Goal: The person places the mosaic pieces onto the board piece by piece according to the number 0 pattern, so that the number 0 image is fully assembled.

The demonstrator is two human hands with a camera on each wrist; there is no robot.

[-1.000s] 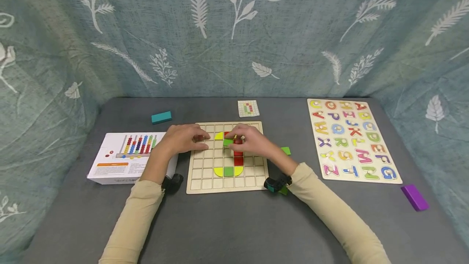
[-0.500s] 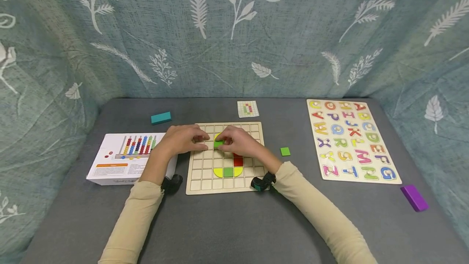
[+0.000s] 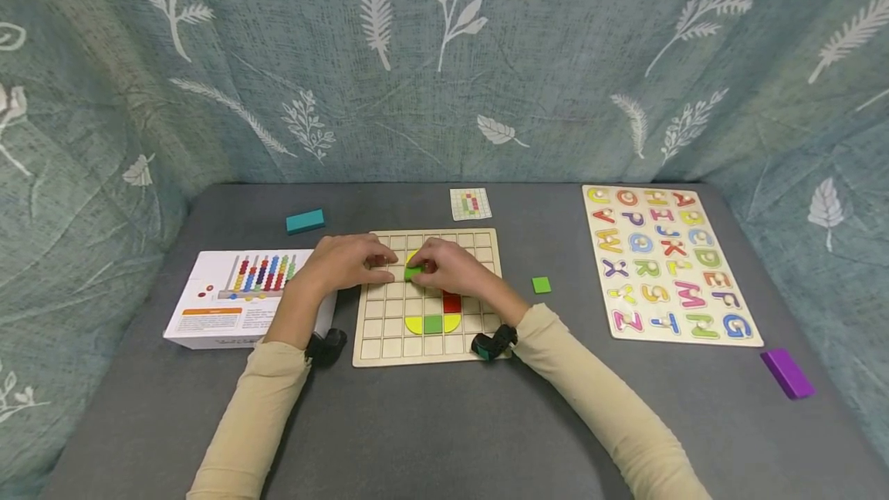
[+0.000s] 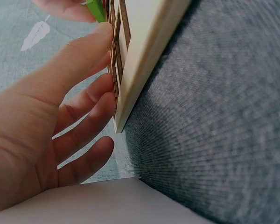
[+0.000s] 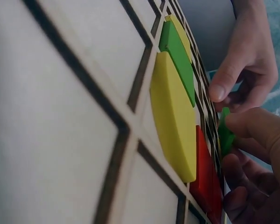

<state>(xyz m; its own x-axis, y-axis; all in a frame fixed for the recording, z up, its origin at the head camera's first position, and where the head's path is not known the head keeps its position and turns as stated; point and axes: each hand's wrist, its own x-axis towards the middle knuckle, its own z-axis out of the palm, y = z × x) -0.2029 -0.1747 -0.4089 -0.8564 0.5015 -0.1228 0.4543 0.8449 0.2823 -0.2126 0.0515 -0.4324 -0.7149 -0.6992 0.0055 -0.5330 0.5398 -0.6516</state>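
Note:
A wooden grid board [image 3: 481, 347] lies on the table with coloured tiles in its cells. My right hand [image 3: 453, 268] pinches a green square tile [image 3: 413, 273] between thumb and fingers, close over the board's upper middle. In the right wrist view this green tile [image 5: 226, 130] stands tilted above the cells. My left hand [image 3: 347, 262] rests at the board's left side, fingers relaxed and holding nothing. Near the front of the grid sit a yellow quarter-round tile [image 3: 414, 325], a green tile [image 3: 433, 324] and another yellow one [image 3: 451, 323]. Red tiles [image 3: 452, 304] behind them are partly hidden by my right hand.
Behind the board lies a small pattern card [image 3: 471, 204]. A white box [image 3: 215, 295] with an abacus picture stands at left, a teal block [image 3: 305, 221] behind it. Rightward are a loose green tile [image 3: 541, 285], an alphabet puzzle board [image 3: 604, 261] and a purple block [image 3: 788, 373].
My right hand has moved left across the board with the green tile, then stayed almost still. The left hand has kept its place.

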